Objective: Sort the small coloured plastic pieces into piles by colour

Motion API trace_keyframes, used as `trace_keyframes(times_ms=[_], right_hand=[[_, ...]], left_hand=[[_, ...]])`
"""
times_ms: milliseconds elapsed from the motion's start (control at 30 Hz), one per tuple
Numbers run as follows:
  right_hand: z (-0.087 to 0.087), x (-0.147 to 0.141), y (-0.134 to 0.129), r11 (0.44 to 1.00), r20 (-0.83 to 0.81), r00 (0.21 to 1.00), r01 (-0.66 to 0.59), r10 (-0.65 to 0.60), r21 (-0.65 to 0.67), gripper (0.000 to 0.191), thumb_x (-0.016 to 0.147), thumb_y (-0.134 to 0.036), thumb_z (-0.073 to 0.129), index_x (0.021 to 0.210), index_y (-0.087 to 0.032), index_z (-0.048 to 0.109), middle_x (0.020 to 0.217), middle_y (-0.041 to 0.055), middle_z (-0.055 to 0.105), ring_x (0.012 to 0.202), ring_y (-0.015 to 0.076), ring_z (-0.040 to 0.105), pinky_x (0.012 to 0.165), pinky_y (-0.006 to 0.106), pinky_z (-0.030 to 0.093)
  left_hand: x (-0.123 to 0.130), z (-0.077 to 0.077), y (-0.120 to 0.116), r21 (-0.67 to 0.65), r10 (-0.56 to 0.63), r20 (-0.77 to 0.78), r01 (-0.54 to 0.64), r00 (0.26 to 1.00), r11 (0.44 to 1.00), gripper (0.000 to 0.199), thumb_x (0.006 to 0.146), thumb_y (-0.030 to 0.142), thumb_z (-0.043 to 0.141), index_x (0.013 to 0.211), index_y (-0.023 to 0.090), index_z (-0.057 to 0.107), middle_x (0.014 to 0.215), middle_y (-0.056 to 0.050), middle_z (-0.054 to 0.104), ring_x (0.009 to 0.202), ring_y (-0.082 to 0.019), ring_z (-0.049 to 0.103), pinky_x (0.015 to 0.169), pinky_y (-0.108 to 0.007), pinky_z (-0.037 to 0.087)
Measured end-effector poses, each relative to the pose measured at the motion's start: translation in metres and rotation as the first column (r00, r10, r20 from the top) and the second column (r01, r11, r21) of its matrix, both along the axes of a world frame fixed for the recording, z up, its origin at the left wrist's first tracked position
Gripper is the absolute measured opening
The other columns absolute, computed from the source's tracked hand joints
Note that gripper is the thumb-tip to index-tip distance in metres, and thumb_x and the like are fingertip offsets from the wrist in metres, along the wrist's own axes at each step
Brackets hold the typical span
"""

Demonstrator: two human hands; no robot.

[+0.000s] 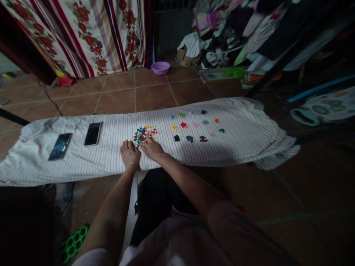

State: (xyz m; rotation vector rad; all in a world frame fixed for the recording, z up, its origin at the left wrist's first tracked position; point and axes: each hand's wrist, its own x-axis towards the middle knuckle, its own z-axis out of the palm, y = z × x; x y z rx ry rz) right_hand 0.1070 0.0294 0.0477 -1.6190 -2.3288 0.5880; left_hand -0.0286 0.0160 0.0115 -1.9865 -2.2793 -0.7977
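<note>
A mixed heap of small coloured pieces [143, 133] lies on the striped cloth [116, 136]. My left hand [129, 153] rests flat at the heap's lower left edge, its fingers extended and nothing seen in it. At the heap's lower right, my right hand [151, 148] has its fingertips pressed together among the pieces; what they hold, if anything, is too small to make out. To the right are several small single-colour piles, among them red [183, 125], yellow [174, 128], black [176, 138], dark blue [203, 112] and orange [216, 120].
Two phones, one dark [60, 146] and one light-edged [93, 133], lie on the cloth's left part. Beyond on the tiled floor are a purple basin [161, 68] and heaped clothes [216, 37]. A green perforated object [74, 242] is at the lower left.
</note>
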Motion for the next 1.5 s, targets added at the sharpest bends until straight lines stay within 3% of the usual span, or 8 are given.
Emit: trace_keyframes(times_ms=[267,633,800,933,1200,1500], right_hand=[[0.007,-0.008,-0.002,0.998,-0.005,0.998,0.067,-0.067,-0.011,0.023,0.097,-0.028,0.049,0.11,-0.028,0.068,0.12,0.0044,0.059,0.104,0.0183,0.059,0.088,0.031,0.048],[0.0,0.007,-0.002,0.993,-0.259,0.962,0.11,-0.093,0.052,0.019,0.092,-0.014,0.048,0.103,-0.022,0.061,0.109,0.0035,0.067,0.103,0.0173,0.059,0.093,0.03,0.044],[-0.014,0.028,-0.005,0.974,-0.316,0.933,0.209,-0.171,0.089,0.016,0.09,-0.018,0.051,0.102,-0.023,0.062,0.104,0.0031,0.069,0.096,0.0177,0.062,0.087,0.029,0.046],[-0.025,0.064,-0.01,0.938,-0.359,0.901,0.313,-0.244,0.147,0.021,0.089,-0.02,0.05,0.104,-0.023,0.063,0.097,0.0033,0.07,0.091,0.0186,0.064,0.083,0.03,0.048],[-0.033,0.16,-0.023,0.783,-0.493,0.783,0.555,-0.379,0.28,0.024,0.087,-0.025,0.044,0.097,-0.02,0.065,0.096,0.0087,0.07,0.083,0.0204,0.065,0.08,0.033,0.052],[-0.05,0.253,-0.046,0.534,-0.468,0.637,0.77,-0.612,0.349,0.03,0.085,-0.033,0.042,0.093,-0.018,0.067,0.093,0.0119,0.07,0.082,0.0222,0.06,0.082,0.036,0.049]], left_hand=[[0.001,0.001,0.0,-0.001,-0.005,0.003,0.005,1.0,1.0,0.038,0.089,0.02,0.038,0.118,0.01,0.061,0.138,-0.022,0.056,0.136,-0.031,0.046,0.113,-0.051,0.033],[0.001,0.002,0.0,-0.003,-0.003,-0.021,0.003,1.0,1.0,0.039,0.087,0.02,0.04,0.118,0.008,0.061,0.138,-0.022,0.056,0.135,-0.032,0.047,0.113,-0.05,0.035],[0.001,0.002,0.0,0.001,-0.001,-0.028,0.001,1.0,1.0,0.04,0.088,0.021,0.038,0.118,0.008,0.061,0.136,-0.022,0.057,0.134,-0.032,0.047,0.112,-0.05,0.035],[0.001,0.003,-0.001,0.013,-0.007,-0.025,0.007,1.0,1.0,0.039,0.087,0.021,0.039,0.117,0.009,0.061,0.135,-0.02,0.058,0.133,-0.032,0.048,0.111,-0.05,0.036],[0.001,0.004,-0.001,0.008,-0.011,-0.04,0.011,0.999,1.0,0.039,0.086,0.02,0.04,0.115,0.01,0.062,0.134,-0.02,0.058,0.133,-0.032,0.048,0.111,-0.05,0.036],[-0.001,0.004,-0.001,-0.011,-0.023,-0.043,0.023,0.999,1.0,0.04,0.086,0.021,0.039,0.117,0.009,0.062,0.136,-0.023,0.057,0.133,-0.033,0.048,0.111,-0.051,0.035]])
